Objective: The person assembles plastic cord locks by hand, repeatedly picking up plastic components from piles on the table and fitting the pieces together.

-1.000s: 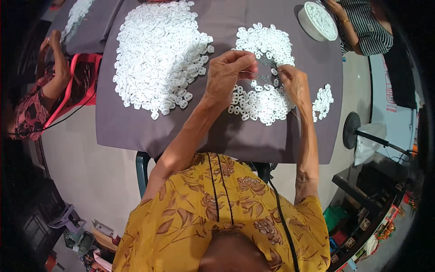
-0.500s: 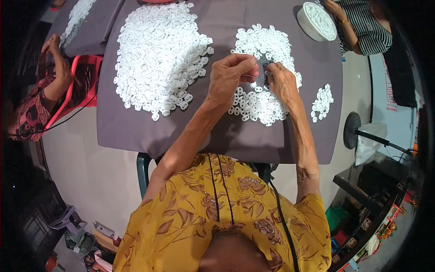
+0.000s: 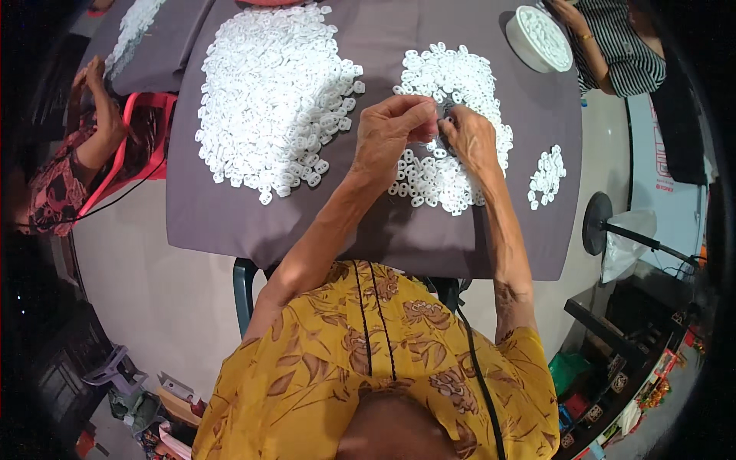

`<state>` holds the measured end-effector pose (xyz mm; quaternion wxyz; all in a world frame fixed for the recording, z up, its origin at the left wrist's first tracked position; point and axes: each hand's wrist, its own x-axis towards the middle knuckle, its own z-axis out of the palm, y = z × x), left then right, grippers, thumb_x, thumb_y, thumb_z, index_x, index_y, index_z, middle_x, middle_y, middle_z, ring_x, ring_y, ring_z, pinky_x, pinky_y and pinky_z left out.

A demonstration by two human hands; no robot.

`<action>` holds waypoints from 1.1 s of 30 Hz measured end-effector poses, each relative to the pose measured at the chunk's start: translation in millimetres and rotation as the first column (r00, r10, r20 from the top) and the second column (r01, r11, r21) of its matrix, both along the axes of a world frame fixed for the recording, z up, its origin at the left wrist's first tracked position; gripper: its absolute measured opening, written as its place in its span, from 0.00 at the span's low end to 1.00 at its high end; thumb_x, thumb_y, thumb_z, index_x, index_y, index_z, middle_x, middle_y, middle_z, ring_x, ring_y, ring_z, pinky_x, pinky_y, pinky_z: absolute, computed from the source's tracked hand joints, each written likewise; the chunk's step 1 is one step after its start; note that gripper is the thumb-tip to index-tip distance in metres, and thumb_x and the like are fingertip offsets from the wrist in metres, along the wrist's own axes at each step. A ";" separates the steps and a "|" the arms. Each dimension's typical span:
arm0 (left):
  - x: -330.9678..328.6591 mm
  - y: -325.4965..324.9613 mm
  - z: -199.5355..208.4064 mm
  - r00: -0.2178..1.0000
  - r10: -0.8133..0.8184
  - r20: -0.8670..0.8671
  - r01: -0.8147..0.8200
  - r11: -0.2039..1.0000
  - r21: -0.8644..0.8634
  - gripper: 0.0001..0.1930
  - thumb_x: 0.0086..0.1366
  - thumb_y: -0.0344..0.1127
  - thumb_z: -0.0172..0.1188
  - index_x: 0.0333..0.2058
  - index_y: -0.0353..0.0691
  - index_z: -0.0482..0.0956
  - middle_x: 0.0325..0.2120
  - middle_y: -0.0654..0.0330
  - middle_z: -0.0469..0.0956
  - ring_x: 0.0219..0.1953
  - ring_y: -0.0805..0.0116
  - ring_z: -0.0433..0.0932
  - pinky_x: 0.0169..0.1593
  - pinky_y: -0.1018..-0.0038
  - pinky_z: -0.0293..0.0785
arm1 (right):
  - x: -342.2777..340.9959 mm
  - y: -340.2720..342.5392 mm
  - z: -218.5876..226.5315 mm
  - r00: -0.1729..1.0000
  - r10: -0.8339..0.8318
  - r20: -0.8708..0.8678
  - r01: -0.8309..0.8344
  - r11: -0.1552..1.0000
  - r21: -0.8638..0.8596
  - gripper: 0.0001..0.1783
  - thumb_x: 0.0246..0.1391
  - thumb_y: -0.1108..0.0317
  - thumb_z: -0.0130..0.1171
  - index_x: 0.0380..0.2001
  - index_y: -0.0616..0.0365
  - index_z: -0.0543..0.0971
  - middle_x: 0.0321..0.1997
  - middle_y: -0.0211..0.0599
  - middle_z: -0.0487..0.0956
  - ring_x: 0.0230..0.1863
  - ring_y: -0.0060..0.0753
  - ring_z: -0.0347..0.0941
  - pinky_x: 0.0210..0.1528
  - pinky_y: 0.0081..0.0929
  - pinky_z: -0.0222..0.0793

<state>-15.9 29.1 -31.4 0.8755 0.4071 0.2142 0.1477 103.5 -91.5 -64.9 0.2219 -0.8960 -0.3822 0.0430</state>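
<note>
My left hand [image 3: 389, 136] is closed in a pinch over the middle pile, thumb against the fingertips. Whatever it pinches is too small to make out. Close to its right, my right hand [image 3: 471, 139] bends its fingers inward with the tips pressed together, just short of the left fingertips. Beneath and around both hands spreads a pile of small white plastic pieces [image 3: 448, 73] with holes in them. A dark grey patch [image 3: 447, 107] of small things shows in the middle of it, partly covered by my hands. To the left lies a much larger heap of the same white pieces [image 3: 268, 100].
A grey cloth-covered table [image 3: 322, 222] bears it all. At its right lies a small cluster of white pieces [image 3: 547, 178]. A white bowl [image 3: 519, 52] of pieces stands far right, near a person in stripes [image 3: 613, 46]. Another person sits left by a red chair [image 3: 119, 157].
My right hand has shifted slightly left, its fingertips now nearer to my left hand. The left hand keeps its pinch almost in place.
</note>
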 end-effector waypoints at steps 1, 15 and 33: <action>0.5 -0.3 -0.3 1.000 -0.005 -0.001 0.005 1.000 -0.003 0.09 0.57 0.33 0.58 0.34 0.34 0.76 0.26 0.61 0.76 0.27 0.75 0.75 0.33 0.80 0.74 | 0.0 1.6 -2.4 0.999 0.030 0.029 -0.031 0.999 0.030 0.10 0.41 0.68 0.57 0.21 0.66 0.71 0.22 0.52 0.73 0.26 0.51 0.71 0.30 0.41 0.66; -3.4 -10.9 15.6 0.999 -0.029 0.035 0.028 0.999 0.025 0.07 0.56 0.32 0.57 0.30 0.33 0.76 0.22 0.64 0.75 0.23 0.80 0.71 0.29 0.84 0.69 | -2.9 -12.6 46.9 0.374 0.410 -0.832 0.390 0.744 0.543 0.09 0.52 0.72 0.50 0.36 0.66 0.72 0.24 0.34 0.73 0.24 0.23 0.70 0.29 0.19 0.67; -6.8 -19.1 33.6 0.987 -0.079 0.137 0.062 0.990 0.123 0.06 0.56 0.31 0.57 0.29 0.34 0.77 0.20 0.65 0.73 0.22 0.82 0.68 0.27 0.85 0.66 | -24.2 -19.3 93.1 0.550 0.398 -0.734 0.266 0.749 0.606 0.14 0.49 0.79 0.48 0.41 0.69 0.71 0.26 0.36 0.74 0.26 0.23 0.70 0.35 0.18 0.65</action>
